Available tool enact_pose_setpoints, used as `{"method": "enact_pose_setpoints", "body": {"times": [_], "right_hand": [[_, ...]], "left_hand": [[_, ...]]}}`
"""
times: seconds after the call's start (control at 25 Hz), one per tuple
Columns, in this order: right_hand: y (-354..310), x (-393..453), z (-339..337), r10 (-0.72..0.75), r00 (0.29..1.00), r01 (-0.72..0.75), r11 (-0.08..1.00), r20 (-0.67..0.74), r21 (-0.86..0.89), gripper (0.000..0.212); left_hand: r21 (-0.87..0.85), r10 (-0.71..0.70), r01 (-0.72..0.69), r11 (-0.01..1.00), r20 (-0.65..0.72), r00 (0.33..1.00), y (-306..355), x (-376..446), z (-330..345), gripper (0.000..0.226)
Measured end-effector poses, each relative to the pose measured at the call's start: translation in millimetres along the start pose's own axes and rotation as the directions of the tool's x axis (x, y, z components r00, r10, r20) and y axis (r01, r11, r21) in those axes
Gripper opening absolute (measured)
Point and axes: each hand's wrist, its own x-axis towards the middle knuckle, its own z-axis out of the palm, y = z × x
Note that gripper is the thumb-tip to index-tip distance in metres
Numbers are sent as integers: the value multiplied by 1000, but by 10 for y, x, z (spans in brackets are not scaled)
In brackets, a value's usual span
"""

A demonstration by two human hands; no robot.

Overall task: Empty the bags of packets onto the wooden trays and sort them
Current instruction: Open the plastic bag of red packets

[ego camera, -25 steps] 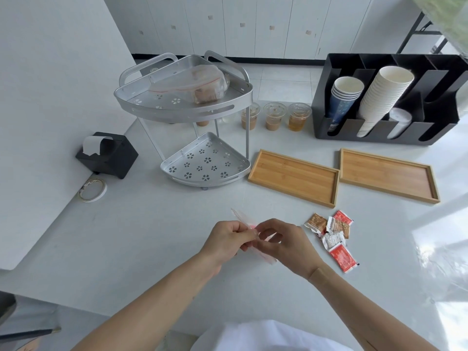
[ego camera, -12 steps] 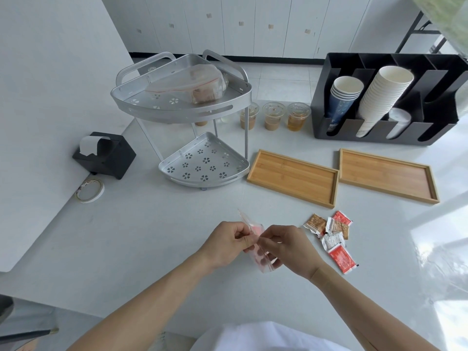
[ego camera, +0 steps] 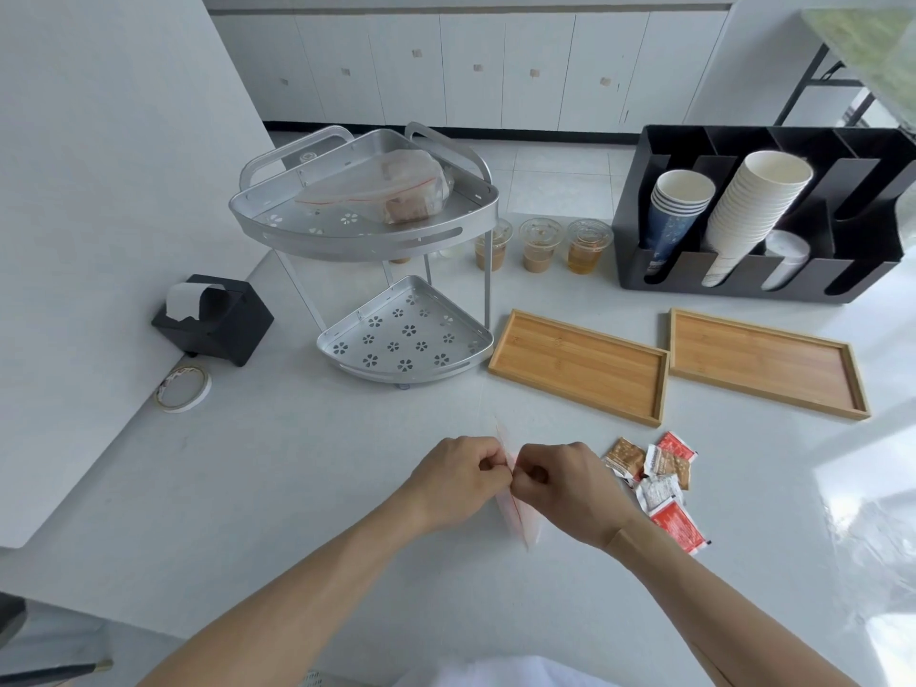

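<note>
Both my hands meet over the white counter (ego camera: 248, 488): my left hand (ego camera: 453, 480) and right hand (ego camera: 570, 493) each pinch the edge of a thin clear bag (ego camera: 518, 513) with a red strip, held edge-on between them, so I cannot tell what is inside it. Just right of my right hand lies a small heap of packets (ego camera: 657, 480), red, brown and white, on the counter and on neither tray. The near wooden tray (ego camera: 577, 366) and the far wooden tray (ego camera: 766, 361) sit side by side beyond the heap, both bare inside.

The metal corner rack (ego camera: 367, 250) holds a second bag (ego camera: 386, 190) on its upper shelf, with brownish packets showing dimly through the plastic. Three lidded clear cups (ego camera: 540, 245) with brown and amber contents stand behind it, the leftmost partly hidden by a rack leg. The black organizer (ego camera: 763, 215) holds a stack of blue paper cups (ego camera: 676, 210), a taller stack of white cups (ego camera: 753, 205) and what look like lids (ego camera: 785, 255), half hidden in their slot. A roll of tape (ego camera: 183, 389) and a black dispenser (ego camera: 213, 317) sit at left.
</note>
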Motion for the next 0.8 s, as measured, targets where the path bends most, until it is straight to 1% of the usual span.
{"method": "enact_pose_setpoints", "body": {"times": [0.12,0.24,0.4,0.48,0.6,0.64,0.72,0.76,0.8], "right_hand": [[25,9,-60,37,996,-39,999,-86,-21,26],[87,-30,-214,124,981,-140,985,-153,-98,32],[199,-87,-444,204,953,-251,945,-223,-208,24],[231,-104,-506,200,952,-255,937,-231,-240,23],[237,-109,-496,208,950,-274,912,-231,-305,22],[236,-117,-485,228,945,-296,902,-236,-315,22],[227,-137,-487,240,937,-319,883,-253,-343,19],[212,-154,-498,203,940,-296,885,-275,-359,16],[184,-173,-496,118,942,-238,895,-315,-378,13]], "left_hand": [[21,-16,16,1000,-38,999,2,33,-18,21],[40,-35,37,998,-61,998,-23,28,-85,19],[31,-92,96,995,-110,990,-106,24,-248,25],[12,-109,111,994,-121,987,-134,26,-293,28],[42,-102,108,993,-128,987,-99,20,-291,26],[13,-101,104,995,-127,987,-79,22,-282,26],[-98,-114,104,990,-108,988,-21,16,-260,27],[-155,-124,109,982,-91,988,8,7,-245,26],[-206,-132,114,972,-76,988,31,7,-227,24]]}}
